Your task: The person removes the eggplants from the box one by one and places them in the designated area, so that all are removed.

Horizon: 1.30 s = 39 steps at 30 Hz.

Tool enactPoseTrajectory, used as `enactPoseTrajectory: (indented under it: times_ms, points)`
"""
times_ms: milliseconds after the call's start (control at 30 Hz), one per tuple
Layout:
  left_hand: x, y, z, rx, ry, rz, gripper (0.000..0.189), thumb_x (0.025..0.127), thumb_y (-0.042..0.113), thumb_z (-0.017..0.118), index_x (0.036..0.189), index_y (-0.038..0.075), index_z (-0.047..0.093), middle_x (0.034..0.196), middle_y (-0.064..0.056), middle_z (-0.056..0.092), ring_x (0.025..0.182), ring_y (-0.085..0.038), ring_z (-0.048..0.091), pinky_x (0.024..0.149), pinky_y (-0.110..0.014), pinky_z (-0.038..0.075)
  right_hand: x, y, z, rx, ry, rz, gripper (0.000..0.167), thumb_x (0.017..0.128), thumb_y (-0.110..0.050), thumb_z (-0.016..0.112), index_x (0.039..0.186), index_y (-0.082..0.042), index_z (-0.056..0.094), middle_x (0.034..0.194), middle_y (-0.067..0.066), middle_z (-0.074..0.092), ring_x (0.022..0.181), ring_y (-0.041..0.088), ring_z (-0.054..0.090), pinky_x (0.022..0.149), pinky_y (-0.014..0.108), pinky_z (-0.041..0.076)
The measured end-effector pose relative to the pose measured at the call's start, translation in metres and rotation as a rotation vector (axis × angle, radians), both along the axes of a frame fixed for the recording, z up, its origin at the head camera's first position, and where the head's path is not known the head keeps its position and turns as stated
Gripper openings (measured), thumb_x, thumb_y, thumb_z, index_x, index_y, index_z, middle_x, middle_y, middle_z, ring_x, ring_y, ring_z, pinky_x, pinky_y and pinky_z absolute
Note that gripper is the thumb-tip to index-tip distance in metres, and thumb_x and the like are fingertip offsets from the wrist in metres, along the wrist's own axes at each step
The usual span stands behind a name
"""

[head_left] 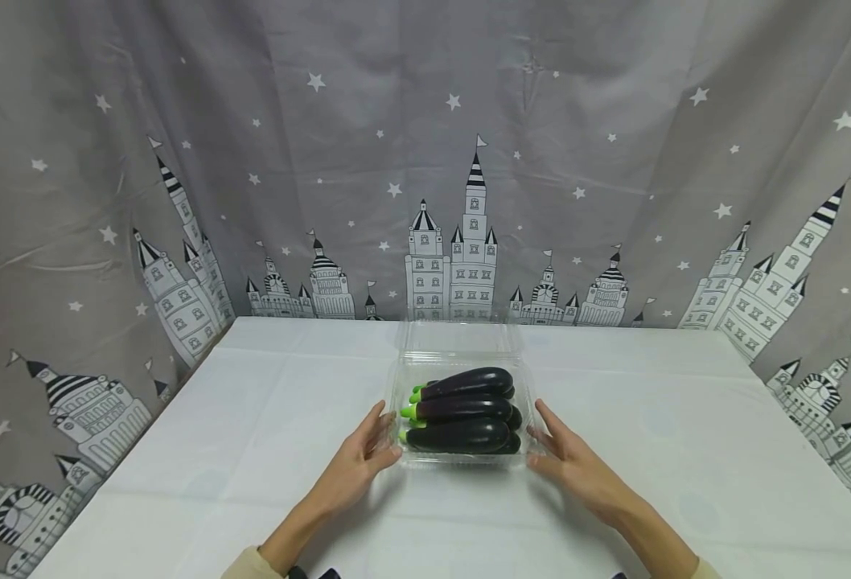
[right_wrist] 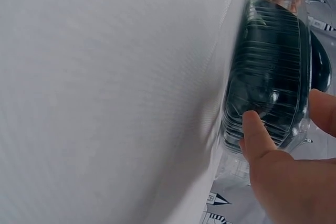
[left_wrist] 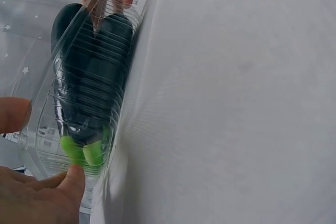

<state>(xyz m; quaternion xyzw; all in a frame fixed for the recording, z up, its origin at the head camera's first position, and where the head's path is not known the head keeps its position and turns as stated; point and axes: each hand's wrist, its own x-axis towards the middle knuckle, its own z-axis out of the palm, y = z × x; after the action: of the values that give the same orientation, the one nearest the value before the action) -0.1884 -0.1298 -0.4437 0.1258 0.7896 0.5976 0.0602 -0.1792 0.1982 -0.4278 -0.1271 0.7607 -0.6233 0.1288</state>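
A clear plastic clamshell container (head_left: 462, 460) stands on the white table with its lid (head_left: 462, 338) raised at the back. Several dark eggplants (head_left: 462, 435) with bright green stem ends lie stacked inside, stems to the left. My left hand (head_left: 356, 466) touches the container's left side, fingers extended and the thumb at the front corner. On the opposite side, my right hand (head_left: 573, 470) touches the wall in the same way. In the left wrist view, the left thumb (left_wrist: 73, 182) rests against the ribbed wall. The right thumb (right_wrist: 254, 129) meets the wall in the right wrist view.
White cloth covers the table (head_left: 288, 386), which spreads out on both sides of the container. Behind and around it hangs a grey curtain (head_left: 577, 121) printed with castles and stars. The raised lid reaches close to the table's back edge.
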Motion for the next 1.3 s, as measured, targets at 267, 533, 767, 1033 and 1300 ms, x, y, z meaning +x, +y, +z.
enactPoseTrajectory:
  times_ms: [267,533,767,1033,1300]
  points:
    - [-0.002,0.005,0.002,-0.013,-0.032,0.066,0.085,0.095,0.023,0.066,0.156,-0.002,0.012,0.155,-0.026,0.029,0.142,-0.042,0.028,0.114,-0.053,0.023,-0.002,0.003,0.0,0.004,-0.006,-0.034,0.089,0.089,-0.003,0.063,0.158,-0.002,0.006,0.162,0.023,0.001,0.142,0.043,0.025,0.112,0.058,0.017]
    - [-0.01,0.007,0.004,-0.067,-0.037,0.075,0.108,0.084,0.034,0.077,0.159,0.007,0.003,0.159,-0.023,0.02,0.143,-0.042,0.025,0.11,-0.062,0.026,-0.003,-0.002,0.012,0.138,-0.002,-0.13,0.088,0.088,-0.015,0.067,0.158,-0.007,0.016,0.162,0.019,0.013,0.146,0.042,0.015,0.113,0.06,0.015]
    - [-0.024,0.006,0.004,-0.121,-0.019,0.007,0.119,0.079,0.036,0.083,0.159,0.012,-0.002,0.161,-0.023,0.01,0.145,-0.042,0.017,0.111,-0.065,0.019,-0.011,-0.007,0.028,0.155,0.087,-0.121,0.078,0.092,-0.015,0.065,0.155,-0.004,0.022,0.162,0.017,0.018,0.147,0.04,0.015,0.116,0.05,0.017]
    - [-0.03,0.004,0.001,-0.136,0.005,-0.053,0.125,0.076,0.034,0.084,0.157,0.004,-0.005,0.164,-0.016,-0.007,0.149,-0.032,-0.004,0.114,-0.06,0.002,-0.027,-0.016,0.048,0.156,0.219,-0.093,0.064,0.093,-0.009,0.062,0.149,0.003,0.033,0.154,0.022,0.033,0.144,0.039,0.024,0.116,0.05,0.02]
    - [-0.03,0.006,0.0,-0.154,-0.007,-0.045,0.126,0.074,0.036,0.085,0.157,0.003,-0.004,0.164,-0.017,-0.001,0.149,-0.033,0.001,0.114,-0.061,0.004,-0.053,-0.028,0.063,0.184,0.284,-0.046,0.058,0.095,-0.013,0.061,0.147,0.003,0.039,0.151,0.022,0.038,0.142,0.039,0.03,0.116,0.049,0.022]
